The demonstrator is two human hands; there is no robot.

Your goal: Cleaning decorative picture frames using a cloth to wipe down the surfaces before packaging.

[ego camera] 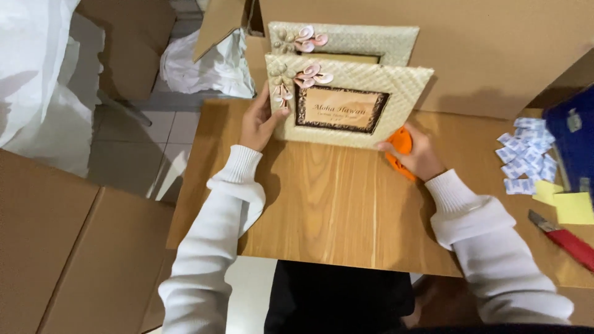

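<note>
A woven, cream picture frame (396, 93) with shell flowers at its top left corner stands upright on the wooden table (334, 204). My left hand (258, 120) grips its left edge. My right hand (416, 151) holds its lower right corner and also has an orange tool (401, 141) in its palm. A second, matching frame (365, 40) stands right behind the first one, leaning toward a large cardboard box (482, 49).
Several small white-and-blue packets (526, 154) lie at the table's right, beside yellow sticky notes (572, 207) and a red utility knife (566, 240). A dark blue box (575, 136) sits at the far right. Cardboard boxes (55, 247) and white wrapping (37, 80) are on the floor to the left.
</note>
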